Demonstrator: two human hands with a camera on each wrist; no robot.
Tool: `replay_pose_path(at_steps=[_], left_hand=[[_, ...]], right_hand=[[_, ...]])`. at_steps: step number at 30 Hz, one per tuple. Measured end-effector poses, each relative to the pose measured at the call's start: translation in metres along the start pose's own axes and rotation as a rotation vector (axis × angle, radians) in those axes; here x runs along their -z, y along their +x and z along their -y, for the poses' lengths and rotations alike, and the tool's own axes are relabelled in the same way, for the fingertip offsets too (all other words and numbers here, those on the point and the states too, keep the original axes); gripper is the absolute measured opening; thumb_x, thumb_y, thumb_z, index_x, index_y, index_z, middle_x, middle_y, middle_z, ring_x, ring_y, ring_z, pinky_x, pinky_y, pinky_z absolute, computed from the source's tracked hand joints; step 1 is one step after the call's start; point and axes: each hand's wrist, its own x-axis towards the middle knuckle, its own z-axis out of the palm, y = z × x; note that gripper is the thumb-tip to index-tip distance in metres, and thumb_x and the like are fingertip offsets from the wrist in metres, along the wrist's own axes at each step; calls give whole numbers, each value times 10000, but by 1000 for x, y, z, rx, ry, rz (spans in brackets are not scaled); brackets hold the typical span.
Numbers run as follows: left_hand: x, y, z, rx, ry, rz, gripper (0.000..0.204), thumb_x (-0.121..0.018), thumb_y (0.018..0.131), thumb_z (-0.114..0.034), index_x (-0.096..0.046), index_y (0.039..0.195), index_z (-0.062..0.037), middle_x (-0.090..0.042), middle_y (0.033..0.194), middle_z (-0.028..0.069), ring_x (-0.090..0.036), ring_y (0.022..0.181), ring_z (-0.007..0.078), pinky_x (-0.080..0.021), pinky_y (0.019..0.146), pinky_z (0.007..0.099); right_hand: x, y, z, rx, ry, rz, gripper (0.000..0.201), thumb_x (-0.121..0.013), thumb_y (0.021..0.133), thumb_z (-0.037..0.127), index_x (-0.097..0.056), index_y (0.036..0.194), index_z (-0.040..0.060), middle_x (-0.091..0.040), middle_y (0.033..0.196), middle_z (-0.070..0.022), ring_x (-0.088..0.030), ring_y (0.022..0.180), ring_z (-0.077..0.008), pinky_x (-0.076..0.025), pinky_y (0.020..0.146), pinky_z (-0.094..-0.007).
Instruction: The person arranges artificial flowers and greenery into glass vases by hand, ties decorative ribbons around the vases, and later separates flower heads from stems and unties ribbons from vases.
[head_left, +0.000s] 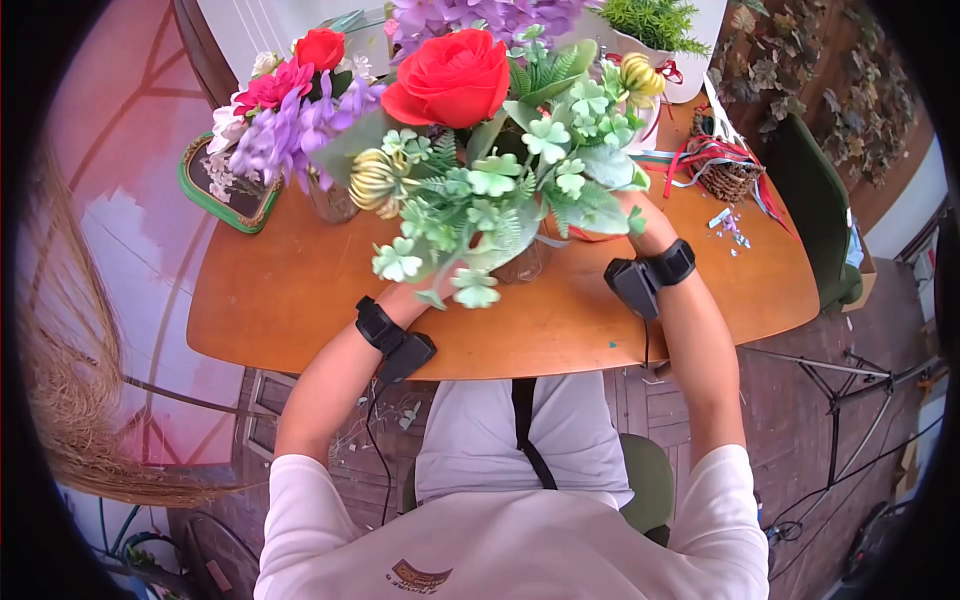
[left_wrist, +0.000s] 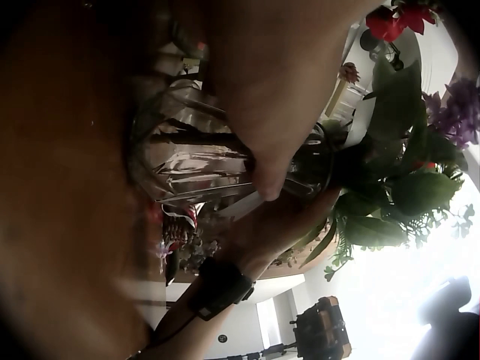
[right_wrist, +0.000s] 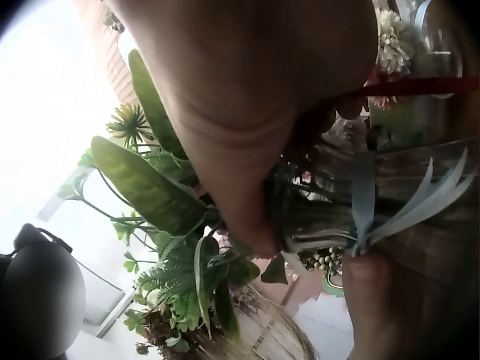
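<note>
A clear glass vase (left_wrist: 202, 150) stands on the table, with a bouquet of artificial flowers in it, among them a large red rose (head_left: 447, 78) and clover sprigs. My left hand (left_wrist: 289, 67) grips the vase, its thumb along the glass near the neck. In the right wrist view that thumb lies against the knot of a pale blue ribbon (right_wrist: 364, 191) tied round the neck. My right hand (right_wrist: 225, 97) is wrapped about the neck from the other side, just under the leaves. Beside its curled fingers runs a red ribbon (right_wrist: 420, 88). Flowers hide most of both hands in the head view.
A second glass vase (head_left: 332, 203) with flowers stands to the left, by a green-framed mirror or board (head_left: 235, 215). On the right lie a wicker basket (head_left: 733, 180) with ribbons and some small scraps (head_left: 730, 228). A potted plant (head_left: 655, 25) stands at the back.
</note>
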Motion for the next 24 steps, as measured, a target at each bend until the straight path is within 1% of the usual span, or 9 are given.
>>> replay_pose_path(at_steps=[2,3,5,8,11,15,17,20,24], left_hand=[[7,16,-62,104,-431,-215,455,-759,909,-205,-600,1287,-9,-654,1230,71,-599,1118,161,-485,985,354],[10,15,-65,187,-321,-183,447,-756,907,-181,-592,1289,-16,-650,1215,71,-594,1130,155,-500,957,346],[10,18,-76,128,-479,-239,454,-762,897,-176,-588,1285,-15,-652,1202,76,-606,1101,157,-518,922,336],[11,18,-83,123,-255,-276,512,-794,869,-327,-643,1253,-23,-689,1199,86,-645,1054,189,-500,950,343],[16,19,-93,233,-234,-183,484,-777,879,-160,-578,1295,-11,-650,1211,81,-627,1072,166,-532,921,337],[9,21,-86,166,-431,-242,485,-779,877,-166,-580,1293,-14,-649,1209,83,-617,1092,165,-534,917,344],[9,20,-82,101,-294,-267,480,-779,877,-167,-583,1287,-11,-654,1200,85,-612,1098,168,-524,929,350],[12,18,-85,148,-230,-245,449,-764,891,-188,-600,1266,-4,-663,1186,87,-618,1090,180,-504,955,355],[7,15,-77,197,-299,-207,418,-750,908,-273,-650,1219,-12,-696,1149,75,-651,1027,187,-519,911,344]], right_hand=[[-3,0,-1,224,-143,65,334,-673,918,222,-647,1216,75,-672,1128,-124,-632,1009,-272,-514,916,-389],[-3,4,-1,382,-243,138,336,-657,922,262,-642,1209,88,-662,1132,-163,-630,1029,-337,-511,928,-429],[-11,4,-4,96,-736,83,307,-677,905,246,-643,1154,68,-660,1118,-172,-634,1014,-324,-517,906,-426],[-16,3,-8,253,-821,94,305,-701,885,229,-640,1131,58,-662,1115,-167,-636,1002,-324,-519,896,-424],[-23,3,1,258,-719,54,330,-720,873,220,-638,1143,50,-664,1109,-161,-637,996,-324,-522,886,-418],[-22,2,5,266,-542,84,335,-707,887,226,-634,1164,51,-666,1104,-157,-636,996,-325,-523,884,-414],[-26,3,-2,364,-753,44,332,-697,892,220,-636,1173,53,-668,1108,-160,-635,995,-325,-522,879,-410],[-29,3,4,367,-768,52,331,-692,888,215,-637,1170,51,-669,1117,-161,-633,990,-328,-523,876,-408],[-26,-14,40,92,-695,100,339,-710,865,205,-636,1151,38,-670,1110,-158,-634,975,-327,-515,862,-419]])
